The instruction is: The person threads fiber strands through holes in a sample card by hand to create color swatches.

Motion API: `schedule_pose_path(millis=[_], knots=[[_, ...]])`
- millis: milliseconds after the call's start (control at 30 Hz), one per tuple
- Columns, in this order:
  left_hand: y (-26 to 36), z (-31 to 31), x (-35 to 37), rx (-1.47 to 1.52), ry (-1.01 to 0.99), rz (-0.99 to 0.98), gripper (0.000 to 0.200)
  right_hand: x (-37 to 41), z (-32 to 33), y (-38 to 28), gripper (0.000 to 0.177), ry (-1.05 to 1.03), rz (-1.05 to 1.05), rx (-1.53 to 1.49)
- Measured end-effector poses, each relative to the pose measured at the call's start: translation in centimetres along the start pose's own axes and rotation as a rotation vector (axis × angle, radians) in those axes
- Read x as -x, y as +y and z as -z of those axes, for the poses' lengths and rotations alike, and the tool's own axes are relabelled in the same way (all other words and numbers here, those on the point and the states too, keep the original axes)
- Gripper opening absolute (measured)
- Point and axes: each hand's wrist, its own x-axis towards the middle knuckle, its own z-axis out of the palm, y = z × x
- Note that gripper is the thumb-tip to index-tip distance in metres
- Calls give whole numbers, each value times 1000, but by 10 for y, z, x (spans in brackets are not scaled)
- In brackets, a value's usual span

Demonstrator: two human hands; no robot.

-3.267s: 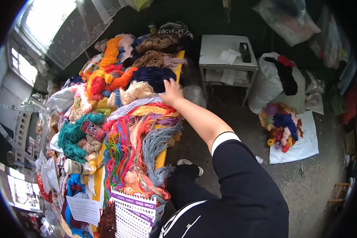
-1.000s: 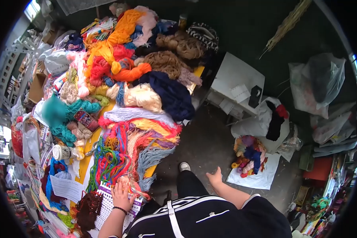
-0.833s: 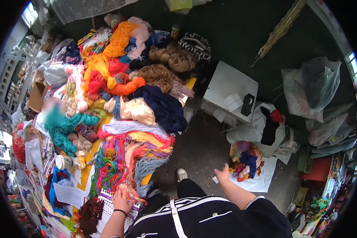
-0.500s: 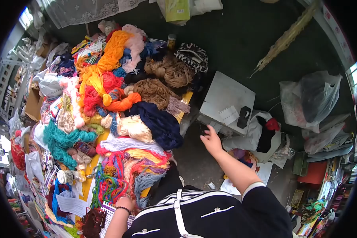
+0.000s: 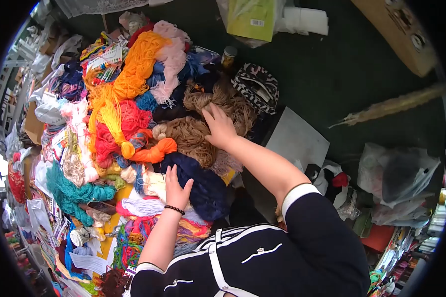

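My right hand (image 5: 221, 129) lies with fingers apart on the brown yarn (image 5: 187, 137), at the far side of the heap. My left hand (image 5: 177, 192), a dark bead bracelet on its wrist, is spread over the seam between the cream yarn (image 5: 153, 185) and the navy yarn (image 5: 200, 190). Neither hand grips anything. Just beyond the left fingertips sits an orange knotted skein (image 5: 156, 151). A long bright orange skein (image 5: 134, 69) drapes over red yarn (image 5: 119, 129), beside a pale pink skein (image 5: 171, 54).
Teal yarn (image 5: 74, 190), a white tub (image 5: 79, 236) and multicoloured cords (image 5: 134, 242) lie nearer me on the left. A zebra-patterned bag (image 5: 255, 89) and a jar (image 5: 228, 57) stand behind the heap. To the right are a grey box (image 5: 297, 138) and plastic bags (image 5: 396, 171).
My right hand has swung from beside the grey box onto the brown yarn. My left hand has moved up from the multicoloured cords to the cream and navy yarn. The view has shifted.
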Motion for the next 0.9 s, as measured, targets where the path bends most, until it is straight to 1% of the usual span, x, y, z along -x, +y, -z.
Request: schedule_pose_path(millis=[33,67,100,133,200,233,267,333,400,433,467,500,533,567,600,667,700,767,800,833,867,900], knots=[[6,-5,-9,-81,9,6,75,-15,-7,6,78,-10,11,-3],[9,-11,-15,-80,14,26,75,-28,-17,14,78,53,-14,60],[12,-19,-21,-58,-22,106,80,-40,-21,22,77,116,-35,123],[14,-25,-25,-35,-58,185,84,-51,-24,32,77,103,-16,120],[11,-39,-24,-50,-45,230,87,-59,-28,51,75,-273,-236,121],[14,-41,-24,-78,-42,255,87,-58,-27,59,75,-211,-245,76],[16,-44,-28,-104,-33,275,87,-56,-24,69,75,-216,-233,77],[17,-44,-34,-133,-45,310,87,-40,-8,86,76,-206,-248,-178],[14,-44,-36,-165,-62,347,86,-29,0,115,81,-210,-307,-292],[11,-45,-38,-165,-56,357,86,-24,24,123,88,-245,-269,-386],[11,-46,-38,-165,-50,369,85,-22,14,153,92,-230,-97,-488],[14,-45,-38,-147,-53,389,84,-19,28,168,88,-231,-51,-399],[14,-46,-39,-147,-47,405,84,-18,30,181,82,-67,42,-342],[12,-48,-38,-128,-34,400,83,-21,32,194,77,-74,-57,-225],[12,-49,-35,-110,-25,395,83,-22,31,195,77,-89,-45,-231],[13,-51,-33,-118,-13,407,83,-24,28,197,65,42,-20,302],[14,-52,-34,-124,-2,403,84,-26,21,203,65,35,-8,297],[18,-52,-33,-140,24,401,84,-32,0,217,54,112,-48,486],[21,-51,-32,-155,45,384,85,-37,-1,227,54,102,-38,479],[23,-47,-32,-156,43,396,85,-47,1,237,51,119,-76,455],[25,-43,-34,-166,24,395,86,-55,4,248,48,137,-117,434],[25,-41,-35,-175,4,390,87,-62,11,254,48,129,-116,435]])
